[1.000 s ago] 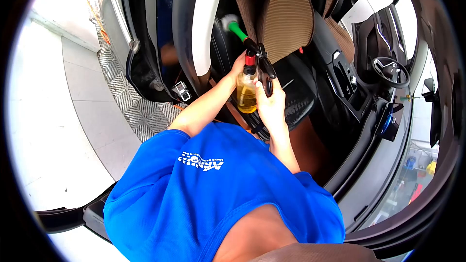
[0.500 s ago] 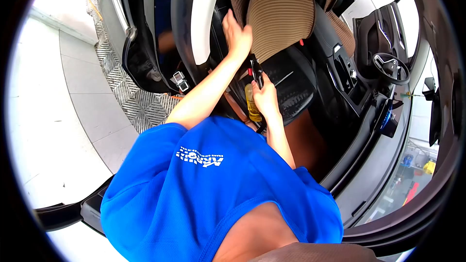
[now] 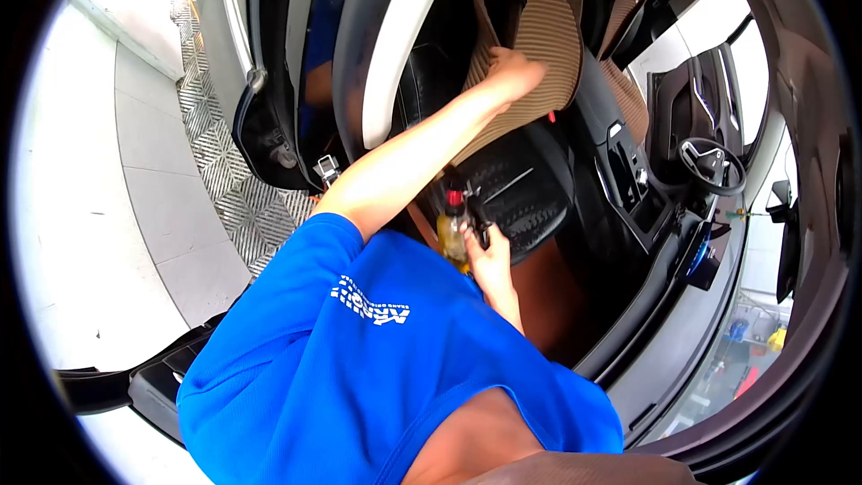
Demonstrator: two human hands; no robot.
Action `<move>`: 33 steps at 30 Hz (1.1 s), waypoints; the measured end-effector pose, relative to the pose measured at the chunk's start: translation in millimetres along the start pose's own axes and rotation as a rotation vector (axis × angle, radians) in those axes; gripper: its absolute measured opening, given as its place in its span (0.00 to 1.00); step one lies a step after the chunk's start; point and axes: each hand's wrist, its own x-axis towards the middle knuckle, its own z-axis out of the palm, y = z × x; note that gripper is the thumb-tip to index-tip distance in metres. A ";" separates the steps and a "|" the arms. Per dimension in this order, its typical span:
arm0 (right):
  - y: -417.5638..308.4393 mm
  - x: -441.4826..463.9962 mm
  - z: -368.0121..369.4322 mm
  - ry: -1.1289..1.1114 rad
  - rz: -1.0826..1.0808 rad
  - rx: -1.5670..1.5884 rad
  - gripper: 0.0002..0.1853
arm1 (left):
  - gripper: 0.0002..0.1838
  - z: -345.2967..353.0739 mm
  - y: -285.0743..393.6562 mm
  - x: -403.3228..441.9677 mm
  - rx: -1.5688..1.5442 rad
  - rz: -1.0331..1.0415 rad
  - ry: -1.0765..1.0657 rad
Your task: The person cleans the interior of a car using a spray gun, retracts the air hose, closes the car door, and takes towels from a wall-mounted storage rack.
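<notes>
A clear, red-collared bottle [image 3: 449,233], yellow liquid inside, is in front of the person's blue cloth shirt [image 3: 377,368]. Just right of it, the right hand [image 3: 489,256] closes around its black trigger side. Higher and farther right, the left hand [image 3: 518,76] is at a brown, ribbed seat [image 3: 555,31]; its fingers are partly hidden, and its grip cannot be told.

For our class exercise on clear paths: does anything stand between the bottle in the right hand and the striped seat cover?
Partly: the left hand, with its forearm, lies in front of part of the striped seat cover. Nothing visible stands between the bottle in the right hand and the cover's lower right part.
</notes>
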 end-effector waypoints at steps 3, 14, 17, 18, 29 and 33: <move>-0.7 -2.8 2.5 0.006 -0.073 -0.090 0.22 | 0.49 -4.2 16.1 -12.3 -0.079 -0.058 0.055; -36.3 91.7 55.8 0.286 -0.546 0.272 0.25 | 0.23 -45.5 68.8 -40.8 -0.566 -0.072 -0.207; -49.5 77.5 51.0 0.256 -0.569 0.198 0.24 | 0.29 -54.5 56.5 -30.8 -0.590 -0.025 -0.106; -42.0 72.9 45.8 0.226 -0.473 0.174 0.23 | 0.32 -53.9 61.1 -40.3 -0.617 -0.040 -0.045; 54.3 -58.5 -38.1 0.133 0.203 0.441 0.21 | 0.37 -30.2 -6.8 -81.6 -0.137 0.698 0.599; 43.3 -42.4 -55.1 0.535 0.117 0.623 0.16 | 0.34 -29.3 -20.2 -92.6 0.009 0.774 0.440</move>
